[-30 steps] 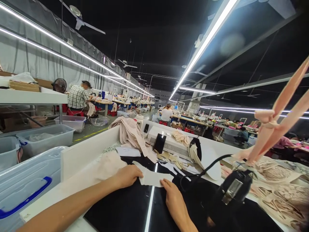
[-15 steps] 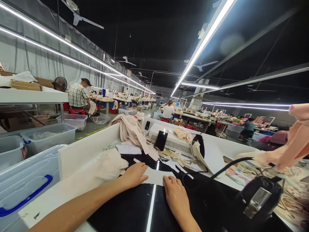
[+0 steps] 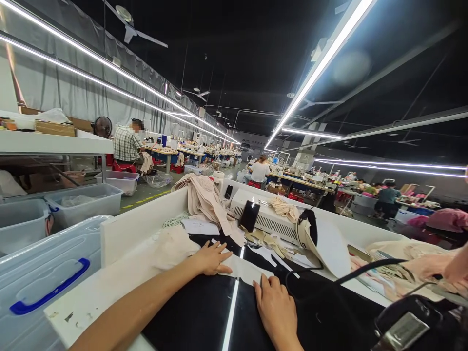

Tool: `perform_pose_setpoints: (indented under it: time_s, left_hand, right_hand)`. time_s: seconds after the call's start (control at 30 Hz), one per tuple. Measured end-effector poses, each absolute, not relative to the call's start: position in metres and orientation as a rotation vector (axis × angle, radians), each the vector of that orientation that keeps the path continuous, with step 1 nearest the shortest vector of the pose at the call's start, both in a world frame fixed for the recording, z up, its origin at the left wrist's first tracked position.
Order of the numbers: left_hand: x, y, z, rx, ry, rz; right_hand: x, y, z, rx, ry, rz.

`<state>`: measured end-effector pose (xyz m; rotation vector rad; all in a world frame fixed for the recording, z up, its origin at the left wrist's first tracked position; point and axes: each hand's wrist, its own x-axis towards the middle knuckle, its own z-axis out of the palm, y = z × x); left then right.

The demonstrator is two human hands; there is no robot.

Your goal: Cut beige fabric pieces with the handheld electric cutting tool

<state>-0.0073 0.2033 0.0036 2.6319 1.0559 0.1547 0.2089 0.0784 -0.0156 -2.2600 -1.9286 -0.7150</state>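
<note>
A cream fabric piece (image 3: pixel 246 269) lies flat on the black work surface (image 3: pixel 197 307). My left hand (image 3: pixel 211 258) rests on its left end, palm down with the fingers spread. My right hand (image 3: pixel 277 308) lies at the piece's right end, its fingertips on or beside the edge and its fingers loosely bent. Neither hand is wrapped round anything. Just left of my left hand sits a crumpled pile of cream cloth (image 3: pixel 173 247). Narrow white strips (image 3: pixel 268 256) lie beyond the fabric.
A white slotted machine housing (image 3: pixel 268 219) stands at the back, with a phone (image 3: pixel 250 216) leaning on it. Stacked beige cut pieces (image 3: pixel 206 197) hang at the back left. A black cable (image 3: pixel 365 273) crosses to a dark device (image 3: pixel 405 326) at right. Plastic bins (image 3: pixel 44 278) stand left.
My left hand's fingers have spread wider on the fabric, and my right hand lies slightly lower. The pink shape at right has dropped. The view has shifted a little left.
</note>
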Motion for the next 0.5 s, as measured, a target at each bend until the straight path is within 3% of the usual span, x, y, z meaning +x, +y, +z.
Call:
perform_pose_setpoints:
  time_s: [0.5]
  left_hand:
    - [-0.01, 0.199, 0.014, 2.634, 1.056, 0.191]
  right_hand:
    - [0.209, 0.08, -0.027, -2.222, -1.872, -0.808]
